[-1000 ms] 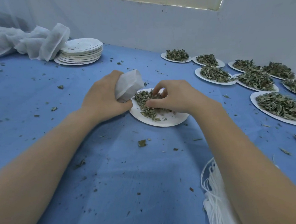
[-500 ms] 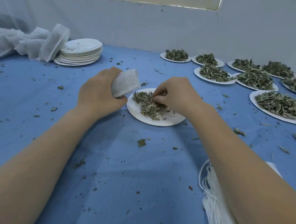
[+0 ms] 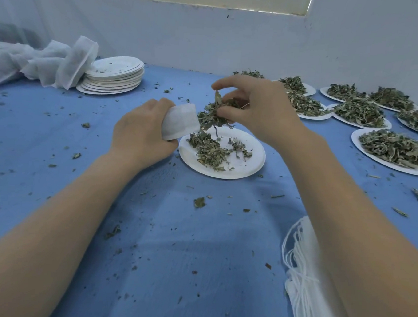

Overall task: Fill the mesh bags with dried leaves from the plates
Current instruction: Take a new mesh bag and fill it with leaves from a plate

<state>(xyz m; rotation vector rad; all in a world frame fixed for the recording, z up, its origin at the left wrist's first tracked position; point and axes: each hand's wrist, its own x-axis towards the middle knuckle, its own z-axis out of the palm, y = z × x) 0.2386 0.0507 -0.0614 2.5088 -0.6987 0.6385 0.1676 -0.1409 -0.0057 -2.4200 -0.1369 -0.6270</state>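
My left hand [image 3: 141, 132] grips a small white mesh bag [image 3: 179, 121] at the left rim of a white paper plate [image 3: 249, 165]. The bag's mouth points right. My right hand [image 3: 257, 107] pinches a clump of dried green leaves [image 3: 214, 113] right at the bag's mouth, a little above the plate. More loose dried leaves [image 3: 213, 152] lie scattered on the plate's left half.
Several white plates heaped with dried leaves [image 3: 394, 150] fill the right and back right. A stack of empty plates [image 3: 115, 76] and crumpled white mesh [image 3: 45, 62] sit back left. A pile of white bags with drawstrings [image 3: 304, 269] lies near right. Leaf crumbs litter the blue cloth.
My right hand has lifted off the plate with a clump of leaves and brought it to the bag's mouth. The left hand with the bag stays by the plate's rim.
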